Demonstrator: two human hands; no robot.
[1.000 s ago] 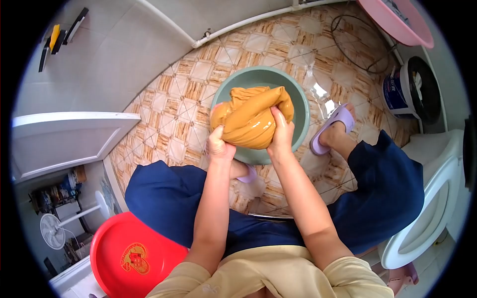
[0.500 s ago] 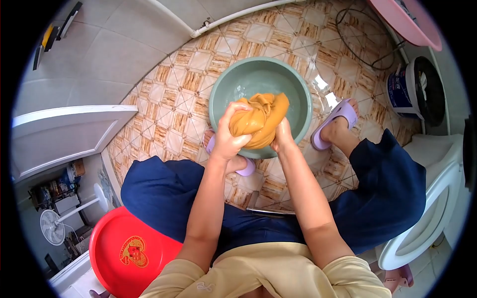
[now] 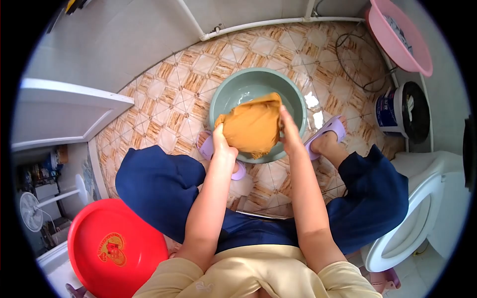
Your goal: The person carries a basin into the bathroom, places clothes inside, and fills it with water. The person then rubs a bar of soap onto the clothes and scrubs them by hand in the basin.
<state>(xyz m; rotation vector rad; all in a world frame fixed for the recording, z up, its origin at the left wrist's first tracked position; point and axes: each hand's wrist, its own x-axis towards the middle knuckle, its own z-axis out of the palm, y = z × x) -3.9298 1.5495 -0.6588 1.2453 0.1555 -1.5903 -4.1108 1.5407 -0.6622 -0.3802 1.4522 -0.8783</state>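
Observation:
A mustard-yellow cloth (image 3: 253, 126), perhaps a garment, hangs between my hands over the green basin (image 3: 215, 107). My left hand (image 3: 222, 145) grips its left edge, with the thumb along the near side. My right hand (image 3: 289, 130) holds the right edge, its fingers fairly straight against the fabric. The cloth is bunched but loosely spread, and it covers much of the basin's near half. Some water shows in the basin beyond it. The fingertips behind the cloth are hidden.
The basin stands on the tiled floor (image 3: 258, 44) between my feet in purple slippers (image 3: 330, 130). A red basin (image 3: 144, 243) is at lower left, a toilet (image 3: 427, 213) at right. A bucket (image 3: 392, 111) and a pink basin (image 3: 397, 37) holding fabric are at upper right.
The cloth was a tight twisted bundle and is now looser and wider. My hands have moved slightly apart, and the view has tilted a little.

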